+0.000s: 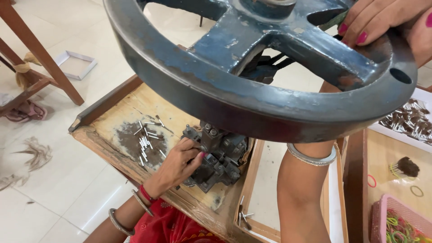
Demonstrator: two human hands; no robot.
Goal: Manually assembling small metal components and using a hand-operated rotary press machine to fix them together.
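Fingertips [196,156] of the left hand [177,164] pinch together at the mouth of a small iron press [220,157], seemingly on a part too small to make out, while the right hand [387,20] curls over the rim of the big handwheel [252,101]. Loose metal pins [146,139] wait on the worn wooden bench [117,119]; more fill a white tray [411,119] at right, apparently finished. Pale floor tiles [54,180] surround it, with tufts of hair.

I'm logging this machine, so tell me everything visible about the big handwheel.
The handwheel is heavy dark metal with worn blue paint, rust patches and thick spokes running to a central hub. A hole pierces its rim at the right. It fills the upper view, tilted toward the camera, above the wooden bench. The right hand grips its rim at the top right.
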